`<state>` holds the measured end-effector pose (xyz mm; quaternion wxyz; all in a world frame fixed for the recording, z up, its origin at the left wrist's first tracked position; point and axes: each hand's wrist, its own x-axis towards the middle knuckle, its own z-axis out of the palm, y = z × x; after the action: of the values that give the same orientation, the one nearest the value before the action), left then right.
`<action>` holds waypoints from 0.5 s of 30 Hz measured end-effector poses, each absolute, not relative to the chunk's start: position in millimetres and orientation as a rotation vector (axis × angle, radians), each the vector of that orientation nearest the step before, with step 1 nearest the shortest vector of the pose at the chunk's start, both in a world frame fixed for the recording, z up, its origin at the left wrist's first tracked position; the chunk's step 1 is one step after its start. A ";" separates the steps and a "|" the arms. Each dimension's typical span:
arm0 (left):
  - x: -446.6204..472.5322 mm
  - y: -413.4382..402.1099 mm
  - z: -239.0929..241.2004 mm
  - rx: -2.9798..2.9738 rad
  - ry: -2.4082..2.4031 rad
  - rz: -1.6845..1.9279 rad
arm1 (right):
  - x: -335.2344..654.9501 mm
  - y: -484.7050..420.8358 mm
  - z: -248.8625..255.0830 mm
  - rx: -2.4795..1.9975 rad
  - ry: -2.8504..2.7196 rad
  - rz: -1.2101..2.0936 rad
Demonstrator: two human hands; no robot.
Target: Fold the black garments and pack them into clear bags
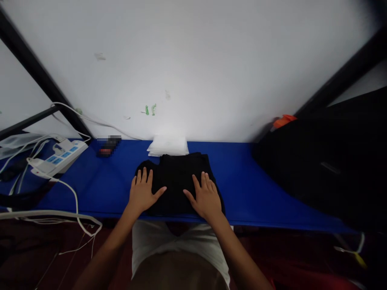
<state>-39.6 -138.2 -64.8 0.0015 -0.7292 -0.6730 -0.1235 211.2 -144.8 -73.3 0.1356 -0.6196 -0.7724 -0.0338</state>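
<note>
A folded black garment point(177, 177) lies on the blue tabletop point(238, 177) in front of me; its exact kind is hard to make out. My left hand point(142, 193) rests flat on the garment's left part, fingers spread. On its right part, my right hand point(207, 197) presses down with the thumb out and the fingers stretched forward. Neither hand grips anything. Just behind the garment, against the wall, sits a small stack of white, soft-looking packets point(168, 146).
At the left is a white power strip point(60, 157) with tangled cables. A dark, partly blurred object point(109, 146) lies near the wall. A large black cloth heap point(329, 161) covers the right end, with an orange piece point(284, 121) behind it.
</note>
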 end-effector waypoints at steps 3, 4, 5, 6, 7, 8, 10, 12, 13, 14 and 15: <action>-39.7 -127.8 -53.3 -2.325 -2.166 -0.311 | 210.7 -138.7 -66.2 -1.846 -2.255 -0.084; -39.0 -124.8 -49.0 -2.331 -2.169 -0.294 | 211.0 -135.8 -63.1 -1.853 -2.263 -0.072; -37.4 -122.3 -44.7 -2.332 -2.163 -0.285 | 211.6 -132.6 -59.9 -1.857 -2.270 -0.059; -34.9 -120.3 -40.7 -2.329 -2.149 -0.283 | 212.4 -129.3 -56.8 -1.859 -2.275 -0.049; -31.3 -118.9 -37.4 -2.327 -2.132 -0.285 | 213.3 -126.0 -54.1 -1.857 -2.278 -0.048; -26.9 -117.9 -34.8 -2.328 -2.119 -0.285 | 214.3 -122.9 -52.3 -1.851 -2.282 -0.059; -16.4 -116.6 -32.7 -2.346 -2.115 -0.261 | 216.3 -117.5 -51.8 -1.830 -2.295 -0.101; -6.5 -115.8 -34.9 -2.360 -2.143 -0.183 | 218.3 -113.8 -55.3 -1.812 -2.321 -0.129; -2.7 -115.4 -37.3 -2.356 -2.162 -0.137 | 219.3 -112.6 -57.8 -1.812 -2.334 -0.129; 0.1 -115.1 -40.2 -2.343 -2.177 -0.099 | 220.3 -111.8 -60.6 -1.817 -2.343 -0.124; 1.7 -114.9 -43.3 -2.327 -2.187 -0.072 | 221.2 -111.4 -63.1 -1.824 -2.349 -0.116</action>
<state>1.7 -114.9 -43.3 -0.0262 -0.7283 -0.6844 -0.0225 221.2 -111.4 -63.1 0.0827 -0.6108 -0.7865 -0.0388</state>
